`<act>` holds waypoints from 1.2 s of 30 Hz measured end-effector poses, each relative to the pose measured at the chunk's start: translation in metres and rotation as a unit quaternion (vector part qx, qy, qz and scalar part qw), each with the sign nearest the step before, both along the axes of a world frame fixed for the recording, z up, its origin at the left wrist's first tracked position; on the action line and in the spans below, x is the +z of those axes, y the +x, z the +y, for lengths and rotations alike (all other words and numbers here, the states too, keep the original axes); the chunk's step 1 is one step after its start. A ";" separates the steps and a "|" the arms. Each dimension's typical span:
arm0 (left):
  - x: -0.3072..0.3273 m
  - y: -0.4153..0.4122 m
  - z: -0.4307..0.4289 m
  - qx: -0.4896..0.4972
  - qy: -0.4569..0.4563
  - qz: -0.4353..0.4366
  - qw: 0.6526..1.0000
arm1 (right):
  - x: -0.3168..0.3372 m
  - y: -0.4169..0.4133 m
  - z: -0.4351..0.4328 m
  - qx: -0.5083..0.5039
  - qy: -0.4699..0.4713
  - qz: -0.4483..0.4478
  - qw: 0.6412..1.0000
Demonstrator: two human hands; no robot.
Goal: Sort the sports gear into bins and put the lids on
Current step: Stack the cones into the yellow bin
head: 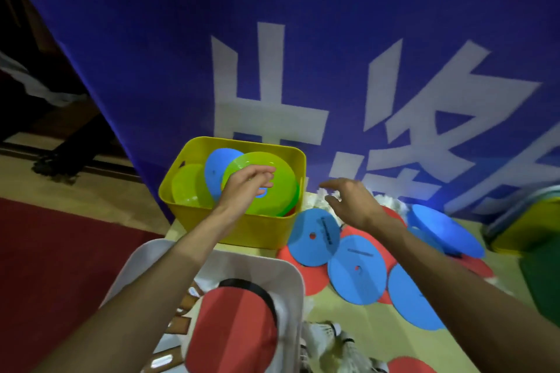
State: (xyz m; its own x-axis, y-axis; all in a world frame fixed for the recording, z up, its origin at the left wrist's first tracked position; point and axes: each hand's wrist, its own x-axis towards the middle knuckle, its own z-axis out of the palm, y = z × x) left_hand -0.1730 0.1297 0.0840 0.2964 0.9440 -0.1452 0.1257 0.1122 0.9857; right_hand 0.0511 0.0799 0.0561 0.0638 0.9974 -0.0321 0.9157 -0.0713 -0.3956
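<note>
Against a blue banner [303, 39], the left hand [245, 185] apparently gripped a green disc [260, 182] over the yellow bin [242, 227], sorting it; the right hand [351, 203] hovered open.

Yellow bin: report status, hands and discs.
Left hand over yellow bin, at green disc; grip unclear. Right hand open, empty, above floor discs. No lid on. Nothing blocking.

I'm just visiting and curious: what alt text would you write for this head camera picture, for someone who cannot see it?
A person's left hand reaches into a yellow bin of green and blue flat discs, at a green disc, while the open right hand hovers over blue discs and red ones scattered on the floor. A white bin nearer the camera holds a red paddle.
</note>
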 end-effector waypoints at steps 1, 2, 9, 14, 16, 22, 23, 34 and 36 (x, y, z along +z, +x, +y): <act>0.001 0.014 -0.005 -0.008 -0.002 0.000 1.000 | -0.001 0.013 -0.009 -0.013 0.000 0.005 1.000; 0.001 0.026 -0.011 -0.015 -0.004 0.001 1.000 | -0.001 0.026 -0.019 -0.027 0.001 0.010 1.000; 0.002 0.120 -0.058 -0.077 -0.005 0.028 0.997 | -0.023 0.131 -0.091 -0.118 -0.036 0.033 0.992; -0.007 0.182 -0.093 -0.112 -0.009 0.045 0.993 | -0.055 0.210 -0.139 -0.204 -0.076 0.065 0.974; -0.013 0.202 -0.103 -0.116 -0.016 0.052 0.992 | -0.070 0.235 -0.148 -0.222 -0.091 0.077 0.968; -0.032 0.234 -0.118 -0.110 -0.034 0.102 0.988 | -0.106 0.275 -0.141 -0.216 -0.138 0.069 0.964; -0.034 0.236 -0.120 -0.109 -0.037 0.109 0.987 | -0.110 0.277 -0.139 -0.207 -0.146 0.063 0.965; -0.044 0.255 -0.128 -0.084 -0.057 0.141 0.985 | -0.131 0.295 -0.144 -0.189 -0.123 0.018 0.974; -0.044 0.259 -0.131 -0.086 -0.057 0.138 0.985 | -0.121 0.302 -0.147 -0.222 -0.082 0.017 0.971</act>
